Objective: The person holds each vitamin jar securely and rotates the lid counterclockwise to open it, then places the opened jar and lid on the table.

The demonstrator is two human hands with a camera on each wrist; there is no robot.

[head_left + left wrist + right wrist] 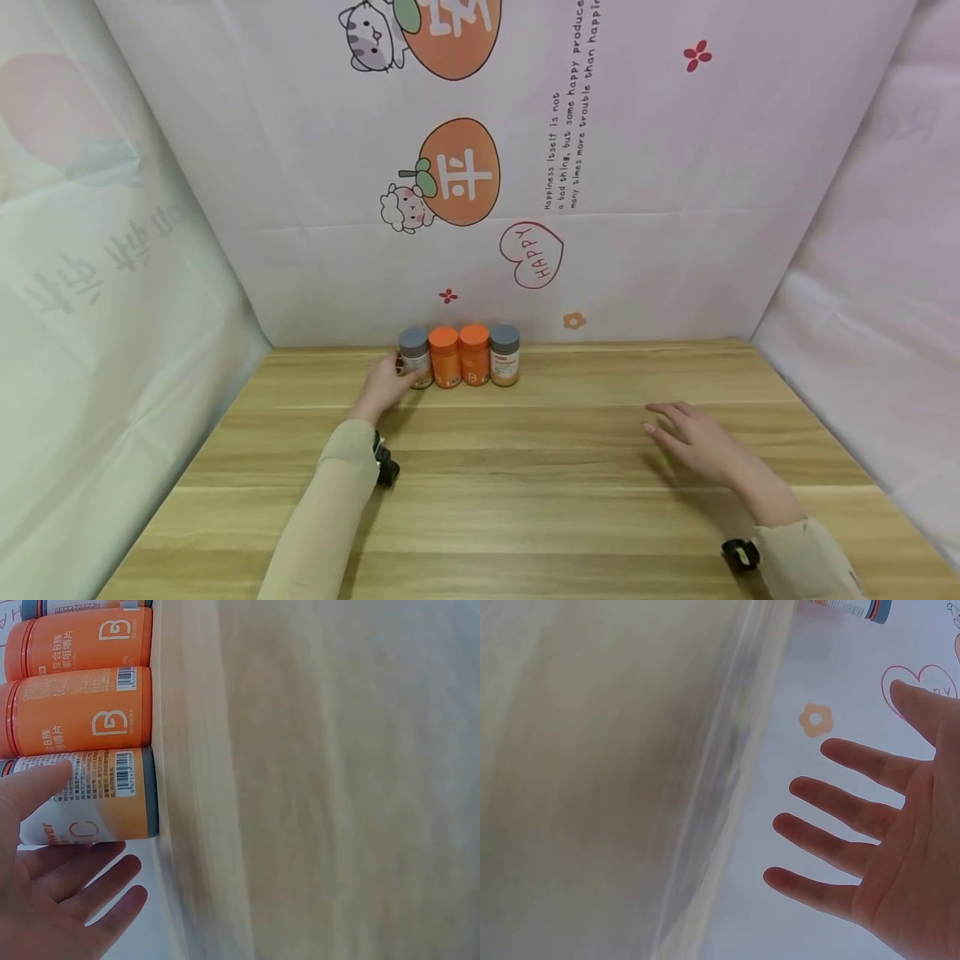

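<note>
Head: left hand (385,385) is at the grey-capped C-label bottle (417,362), left end of the row on the surface (525,467); right hand (708,446) is well apart. Left wrist: thumb over label, fingers spread, no firm grip; a sideways nudge could topple it or skew the adjacent orange bottles (446,360). Right wrist: fingers extended, holding nothing.

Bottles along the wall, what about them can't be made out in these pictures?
Head view: part of the leftmost grey-capped bottle, behind the left hand; fine print on the labels, too small.
Left wrist view: the leftmost bottle's cap, mostly hidden by the thumb; the rightmost grey-capped bottle, cut off by the top edge.
Right wrist view: most of the only bottle showing, cut off by the top edge.
</note>
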